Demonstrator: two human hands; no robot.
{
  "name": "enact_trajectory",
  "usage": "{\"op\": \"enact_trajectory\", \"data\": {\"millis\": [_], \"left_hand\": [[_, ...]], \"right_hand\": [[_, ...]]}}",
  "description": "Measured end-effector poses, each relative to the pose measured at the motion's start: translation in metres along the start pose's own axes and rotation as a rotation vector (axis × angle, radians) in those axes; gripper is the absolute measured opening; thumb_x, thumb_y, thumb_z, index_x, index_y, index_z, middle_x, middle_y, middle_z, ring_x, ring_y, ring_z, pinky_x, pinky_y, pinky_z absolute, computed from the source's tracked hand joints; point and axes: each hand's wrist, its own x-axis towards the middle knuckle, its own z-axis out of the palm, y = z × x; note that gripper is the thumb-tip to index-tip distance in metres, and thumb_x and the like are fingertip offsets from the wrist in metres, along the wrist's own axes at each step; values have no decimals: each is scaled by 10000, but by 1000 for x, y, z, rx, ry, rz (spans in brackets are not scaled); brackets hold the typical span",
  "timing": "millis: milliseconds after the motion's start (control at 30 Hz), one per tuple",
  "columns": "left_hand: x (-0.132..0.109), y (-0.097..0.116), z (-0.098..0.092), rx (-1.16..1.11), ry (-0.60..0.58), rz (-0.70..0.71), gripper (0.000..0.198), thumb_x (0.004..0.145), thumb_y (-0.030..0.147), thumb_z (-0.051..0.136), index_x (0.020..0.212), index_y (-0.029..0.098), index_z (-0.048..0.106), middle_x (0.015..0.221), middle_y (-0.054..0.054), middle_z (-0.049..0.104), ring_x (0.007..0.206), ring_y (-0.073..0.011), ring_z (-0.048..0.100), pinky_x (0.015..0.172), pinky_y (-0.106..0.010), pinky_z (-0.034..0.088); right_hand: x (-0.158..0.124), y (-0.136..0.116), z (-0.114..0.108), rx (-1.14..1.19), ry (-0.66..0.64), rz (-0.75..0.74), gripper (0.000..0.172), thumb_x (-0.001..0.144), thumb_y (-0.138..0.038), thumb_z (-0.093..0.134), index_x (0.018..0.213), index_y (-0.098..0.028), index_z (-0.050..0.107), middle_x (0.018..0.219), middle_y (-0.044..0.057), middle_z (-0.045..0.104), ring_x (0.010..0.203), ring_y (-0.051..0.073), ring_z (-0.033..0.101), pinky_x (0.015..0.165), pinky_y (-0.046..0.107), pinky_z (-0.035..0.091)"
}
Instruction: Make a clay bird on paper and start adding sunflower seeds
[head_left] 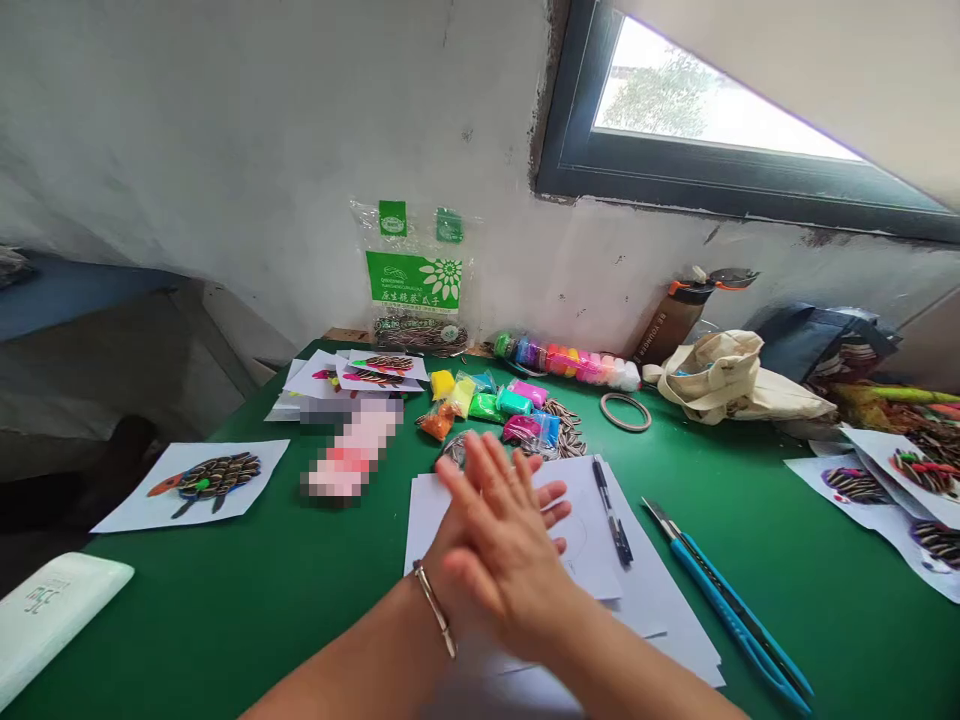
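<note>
My left hand (444, 535), with a silver bracelet (435, 608) at its wrist, lies palm to palm against my right hand (514, 560). The right hand crosses over it from the front, fingers stretched toward the upper left. Fingertips of the left hand stick out past its right side. Whatever may be between the palms is hidden. Beneath both hands is a stack of white paper (656, 615), its top sheet bearing a faint curved line. A black pen (613, 512) rests on the paper, right of the hands.
A blue utility knife (731, 605) with its blade out lies at right. Behind the hands are colourful clay packets (514, 400), loose striped seeds (568, 430) and a seed bag (416, 285). A turtle picture (210, 480) lies left; a tape ring (625, 411) and cloth bag (724, 375) are back right.
</note>
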Motion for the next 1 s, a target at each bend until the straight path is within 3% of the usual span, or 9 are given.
{"op": "enact_trajectory", "data": {"millis": [67, 133, 300, 367, 533, 700, 767, 933, 1000], "left_hand": [[1, -2, 2, -31, -81, -91, 694, 886, 720, 318, 1357, 256, 527, 1428, -83, 499, 1390, -322, 346, 1096, -501, 289], [2, 1, -1, -126, -170, -219, 776, 865, 753, 315, 1381, 205, 507, 1462, -117, 450, 1407, -324, 308, 1108, -471, 270], [1, 1, -9, -149, -101, -198, 607, 920, 689, 245, 1392, 373, 460, 1463, -13, 438, 1443, -290, 215, 1067, -506, 261], [-1, -1, -8, -149, -101, -186, 557, 924, 669, 284, 1384, 407, 459, 1468, 15, 439, 1442, -273, 230, 1085, -482, 260], [4, 4, -5, -191, -91, -261, 697, 901, 665, 380, 1391, 182, 493, 1438, -116, 485, 1401, -325, 324, 1111, -451, 284], [6, -1, -4, -207, 66, -38, 518, 943, 585, 341, 1435, 427, 362, 1494, 99, 408, 1468, -193, 154, 1136, -388, 256], [4, -7, -2, -205, 54, -12, 485, 947, 587, 315, 1415, 472, 371, 1480, 127, 418, 1468, -183, 155, 1131, -380, 267], [4, -3, -4, -172, -126, -267, 685, 905, 679, 339, 1396, 225, 484, 1426, -95, 497, 1388, -326, 349, 1093, -492, 302], [4, 1, -9, -168, -134, -257, 734, 874, 704, 379, 1400, 202, 475, 1410, -136, 508, 1370, -339, 373, 1097, -506, 293]], "right_hand": [[3, 14, 0, -92, 64, 122, 569, 994, -472, 287, 1523, -273, 225, 1610, 80, 108, 1466, 322, 83, 1151, 606, 100], [3, 19, 0, -142, 88, 122, 571, 996, -452, 300, 1523, -243, 234, 1602, 117, 134, 1463, 338, 90, 1140, 625, 80], [-3, -4, -4, -12, -40, -216, 711, 919, -665, 330, 1526, -320, 196, 1617, 86, 41, 1457, 343, 123, 1154, 569, 137], [0, 3, -4, -38, 7, -141, 690, 938, -633, 308, 1529, -296, 194, 1617, 90, 37, 1458, 345, 112, 1154, 584, 104], [3, 39, 7, -200, 105, 83, 585, 971, -430, 395, 1514, -261, 257, 1606, 114, 113, 1461, 337, 102, 1143, 612, 79], [0, 6, 2, -28, -67, -183, 719, 926, -652, 319, 1532, -290, 182, 1616, 99, 39, 1465, 335, 72, 1154, 572, 127], [2, 4, -3, -7, -71, -172, 688, 942, -652, 217, 1534, -307, 157, 1618, 84, 30, 1467, 329, 63, 1151, 593, 102], [5, 40, -4, -159, 66, 112, 584, 999, -508, 224, 1533, -280, 171, 1609, 99, 104, 1470, 313, 45, 1142, 625, 36], [3, 38, -3, -167, 38, 55, 599, 990, -524, 267, 1531, -282, 182, 1614, 99, 63, 1469, 319, 37, 1148, 612, 44]]}}
